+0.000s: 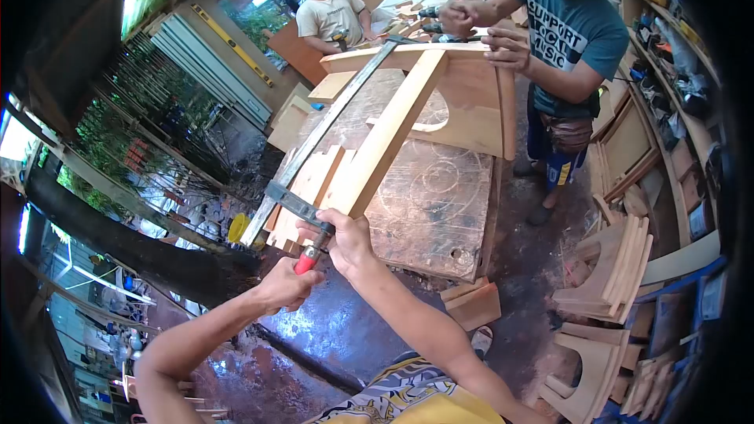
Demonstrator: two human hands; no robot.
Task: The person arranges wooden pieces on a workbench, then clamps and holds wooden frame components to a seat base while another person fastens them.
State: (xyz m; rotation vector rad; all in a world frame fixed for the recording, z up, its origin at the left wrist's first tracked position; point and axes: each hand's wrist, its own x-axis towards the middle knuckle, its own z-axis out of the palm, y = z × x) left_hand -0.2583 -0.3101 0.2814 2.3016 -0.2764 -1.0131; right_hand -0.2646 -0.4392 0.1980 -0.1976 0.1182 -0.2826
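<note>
A long metal bar clamp [334, 118] runs alongside a pale wooden beam [397, 129], with its far end at a curved wooden frame piece [471, 102]. My left hand [287, 284] is closed around the clamp's red handle [308, 261]. My right hand [348, 242] wraps round the clamp's sliding jaw [294, 202] at the near end of the beam. Beneath lies a worn wooden worktable [428, 224] with circular marks. Loose wooden strips [314, 177] rest beside the beam on its left.
A co-worker in a teal shirt [577, 27] has both hands near the frame's far right corner. Another person [334, 16] is at the back. Cut wooden parts [609, 267] stand at the right, below shelves. A wood block [473, 304] lies by the table's near edge.
</note>
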